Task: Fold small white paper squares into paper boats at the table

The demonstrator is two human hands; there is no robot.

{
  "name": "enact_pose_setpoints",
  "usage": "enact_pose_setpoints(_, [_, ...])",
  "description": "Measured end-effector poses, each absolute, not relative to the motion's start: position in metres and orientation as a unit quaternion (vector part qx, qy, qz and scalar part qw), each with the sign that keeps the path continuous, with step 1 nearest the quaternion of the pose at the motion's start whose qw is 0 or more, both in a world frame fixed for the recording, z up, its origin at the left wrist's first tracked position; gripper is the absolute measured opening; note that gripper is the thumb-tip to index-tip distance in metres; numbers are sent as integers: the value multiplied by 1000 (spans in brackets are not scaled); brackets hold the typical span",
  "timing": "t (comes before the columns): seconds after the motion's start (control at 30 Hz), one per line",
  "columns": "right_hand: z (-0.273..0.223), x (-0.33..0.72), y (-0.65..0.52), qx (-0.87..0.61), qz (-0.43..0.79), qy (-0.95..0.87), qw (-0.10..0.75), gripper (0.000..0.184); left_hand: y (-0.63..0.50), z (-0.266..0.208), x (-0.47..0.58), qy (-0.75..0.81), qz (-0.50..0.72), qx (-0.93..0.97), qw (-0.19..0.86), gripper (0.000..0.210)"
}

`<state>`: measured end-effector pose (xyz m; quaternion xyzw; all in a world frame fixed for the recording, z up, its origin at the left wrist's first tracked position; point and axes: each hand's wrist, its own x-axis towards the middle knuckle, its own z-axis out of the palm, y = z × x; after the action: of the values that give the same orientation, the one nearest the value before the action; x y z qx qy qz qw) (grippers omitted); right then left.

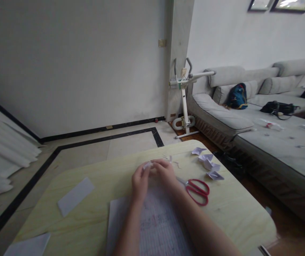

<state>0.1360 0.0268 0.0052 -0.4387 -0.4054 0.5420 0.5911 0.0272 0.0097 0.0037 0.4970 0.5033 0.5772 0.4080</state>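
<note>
Both hands meet over the middle of the table around a small piece of folded white paper point(147, 165). My left hand point(139, 179) pinches it between thumb and fingers. My right hand point(165, 173) is closed at its right side, fingertips against it; the fingers partly hide the paper. Below my forearms lies a lined sheet with writing point(154, 224). Scissors with red handles point(198, 192) rest beside my right wrist, their blades partly covered by it. Several folded paper boats point(212, 166) stand to the right. Thin paper scraps point(171, 159) lie just beyond my right hand.
The pale wooden table point(93, 227) has rounded corners. On its left are a white paper rectangle point(75, 196) and another white sheet point(32, 245) at the near edge. Beyond stand an exercise machine point(184, 103) and a grey sofa point(272, 142) with bags on it.
</note>
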Motion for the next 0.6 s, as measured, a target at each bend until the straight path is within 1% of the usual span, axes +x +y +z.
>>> enact_pose_setpoints(0.33, [3,138,29,-416,541,-446,579,16,13,-2,26,470,570,474,479,37])
enact_pose_setpoints(0.6, [4,136,27,-421,545,-441,575,15,15,-7,22,474,564,478,479,38])
